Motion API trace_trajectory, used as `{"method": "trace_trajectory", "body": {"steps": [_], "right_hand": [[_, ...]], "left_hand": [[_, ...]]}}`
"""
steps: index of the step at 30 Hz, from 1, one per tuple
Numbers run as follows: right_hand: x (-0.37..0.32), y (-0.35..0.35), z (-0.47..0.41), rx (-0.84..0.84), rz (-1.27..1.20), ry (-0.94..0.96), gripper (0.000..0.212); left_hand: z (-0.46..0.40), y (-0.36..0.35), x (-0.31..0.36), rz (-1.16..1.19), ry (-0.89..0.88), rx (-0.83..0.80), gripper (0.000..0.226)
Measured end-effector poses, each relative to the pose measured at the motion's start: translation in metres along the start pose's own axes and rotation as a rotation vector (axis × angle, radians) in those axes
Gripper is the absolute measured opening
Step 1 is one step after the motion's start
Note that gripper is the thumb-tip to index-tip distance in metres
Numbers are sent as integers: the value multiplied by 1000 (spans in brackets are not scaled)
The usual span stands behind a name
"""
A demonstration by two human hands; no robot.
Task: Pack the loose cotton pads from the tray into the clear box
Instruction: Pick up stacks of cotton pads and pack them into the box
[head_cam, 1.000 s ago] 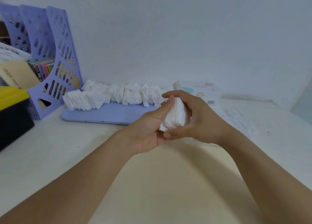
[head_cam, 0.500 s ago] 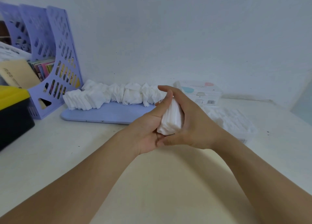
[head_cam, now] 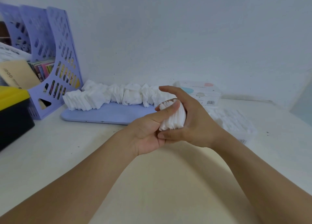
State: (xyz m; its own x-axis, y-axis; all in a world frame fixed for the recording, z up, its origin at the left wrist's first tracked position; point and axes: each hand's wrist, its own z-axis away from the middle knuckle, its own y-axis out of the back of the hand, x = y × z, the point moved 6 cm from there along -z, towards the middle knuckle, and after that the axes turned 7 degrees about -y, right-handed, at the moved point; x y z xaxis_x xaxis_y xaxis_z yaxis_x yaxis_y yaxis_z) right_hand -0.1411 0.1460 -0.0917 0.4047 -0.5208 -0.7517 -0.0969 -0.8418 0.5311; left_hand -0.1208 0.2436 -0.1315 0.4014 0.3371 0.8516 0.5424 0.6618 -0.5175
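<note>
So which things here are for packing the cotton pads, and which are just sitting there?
For the job:
stack of pads held by both hands (left hand, right hand)
loose pads on the tray
clear box, pads already inside

Just sitting there:
purple file rack
yellow-lidded black box
printed carton

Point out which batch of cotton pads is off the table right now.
The stack of cotton pads gripped between the left hand and right hand. The other pads lie in a row on the lilac tray or in the clear box.
</note>
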Motion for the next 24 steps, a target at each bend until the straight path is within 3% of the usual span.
{"method": "trace_trajectory", "body": {"steps": [3, 12, 18, 24], "right_hand": [[0, -1, 0, -15, 15, 10, 105], [-5, -1, 0, -6, -2, 33, 104], [-6, 2, 0, 43, 48, 76, 103], [-1, -6, 1, -15, 103, 19, 105]], "left_hand": [[3, -4, 0, -32, -8, -49, 46], [0, 0, 0, -57, -27, -33, 42], [-2, 0, 3, -17, -49, 8, 56], [-5, 0, 2, 19, -32, 34, 61]]}}
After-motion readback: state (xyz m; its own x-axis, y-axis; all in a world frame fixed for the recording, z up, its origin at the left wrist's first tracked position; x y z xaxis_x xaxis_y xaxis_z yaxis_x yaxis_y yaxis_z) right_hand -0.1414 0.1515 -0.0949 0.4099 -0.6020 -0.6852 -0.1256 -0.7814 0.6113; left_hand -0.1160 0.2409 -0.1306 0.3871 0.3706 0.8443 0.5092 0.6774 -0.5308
